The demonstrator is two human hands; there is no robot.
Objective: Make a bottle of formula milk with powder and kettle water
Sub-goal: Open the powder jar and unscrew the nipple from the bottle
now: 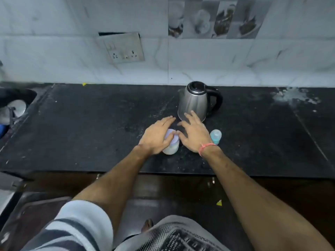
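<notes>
Two spread hands, left hand [157, 136] resting on white jar [171, 144], right hand [194, 134] beside it, kettle [194, 101] behind

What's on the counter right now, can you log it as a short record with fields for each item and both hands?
surface: black counter
kettle: steel, black handle, upright at the back
white container: in front of the kettle
baby bottle: blue, right of the container
left hand: fingers straight, thumb against the container
right hand: open, fingers spread, holding nothing
</notes>
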